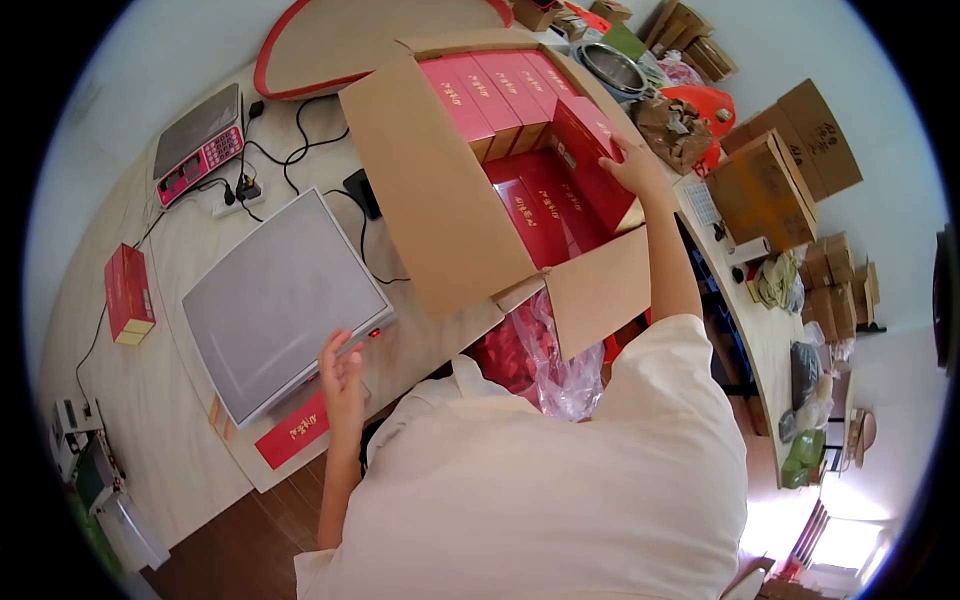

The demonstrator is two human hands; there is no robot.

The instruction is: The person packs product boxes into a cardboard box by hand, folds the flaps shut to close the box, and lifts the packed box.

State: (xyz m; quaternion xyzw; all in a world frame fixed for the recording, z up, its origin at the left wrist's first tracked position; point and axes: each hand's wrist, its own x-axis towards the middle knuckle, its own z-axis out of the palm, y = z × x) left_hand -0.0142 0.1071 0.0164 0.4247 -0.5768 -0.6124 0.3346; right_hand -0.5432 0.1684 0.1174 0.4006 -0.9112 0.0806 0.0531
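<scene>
An open cardboard carton (440, 210) holds several red boxes (487, 85) with gold lettering, in a row at the far side and lower down near the middle. At the carton's right side my right hand (635, 168) grips the upper edge of one red box (588, 165), which sits tilted and higher than those below. My left hand (342, 378) is raised with fingers apart, holding nothing, by the front edge of a grey flat-topped machine (285, 300) with a small red light. Beneath that hand a flat red box (292, 432) lies partly hidden under the machine.
A lone red box (128, 295) stands on the table's left. Behind are a pink-keyed scale (200, 145), black cables and a power strip (237, 198). Clear plastic with red items (550, 360) is below the carton. A side bench to the right carries cartons (765, 190) and bags.
</scene>
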